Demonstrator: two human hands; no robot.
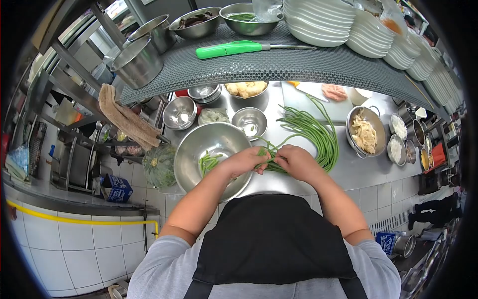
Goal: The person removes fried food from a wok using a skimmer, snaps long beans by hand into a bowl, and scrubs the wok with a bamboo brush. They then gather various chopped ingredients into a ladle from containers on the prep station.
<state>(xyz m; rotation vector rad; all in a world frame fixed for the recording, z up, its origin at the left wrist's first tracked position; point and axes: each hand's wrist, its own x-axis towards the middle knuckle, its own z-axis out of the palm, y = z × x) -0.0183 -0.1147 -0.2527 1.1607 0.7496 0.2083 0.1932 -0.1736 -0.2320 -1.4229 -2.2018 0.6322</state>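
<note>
A bundle of long green beans (324, 144) curves across the steel counter to the right of my hands. My left hand (247, 162) is closed on green bean pieces over the right rim of a large steel bowl (186, 144). Pinched at the bean ends just beside it, my right hand (295, 160) has its fingers closed on a long bean. Short cut bean pieces (209, 162) lie inside the large bowl. A small steel bowl (250, 122) stands right behind it, with a few green bits in it.
A colander (350, 133) of pale yellow food stands at the right. Behind the beans lies a white cutting board (298, 102) with raw meat (334, 92). A green-skinned squash (158, 167) sits left of the large bowl. Overhead, a shelf (209, 70) holds a green lighter (229, 49) and stacked plates (318, 25).
</note>
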